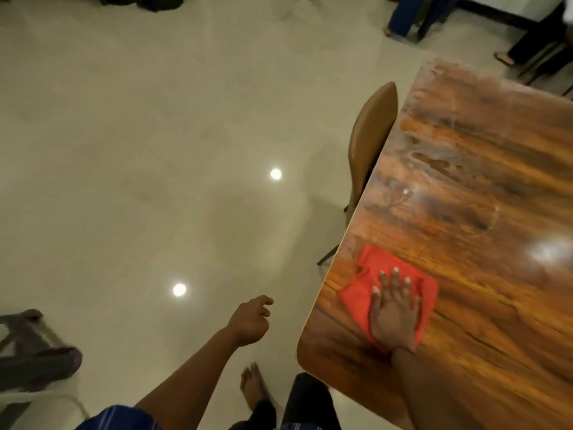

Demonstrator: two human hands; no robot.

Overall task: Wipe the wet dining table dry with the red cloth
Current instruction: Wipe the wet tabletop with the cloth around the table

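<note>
My right hand (394,311) lies flat, fingers spread, pressing the red cloth (387,293) onto the desk (465,212) near its left corner. My left hand (251,321) hangs loosely curled, empty, over the floor (139,150). Wet streaks glisten farther up the desk beside a tan chair (369,144).

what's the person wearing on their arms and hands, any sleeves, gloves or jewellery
Both hands are bare, with no gloves. The right hand has a thin red band at the wrist and light fingernails; its forearm is bare. The left hand shows no ring or band, and that forearm is bare up to a blue striped sleeve at the bottom edge of the view.
</note>
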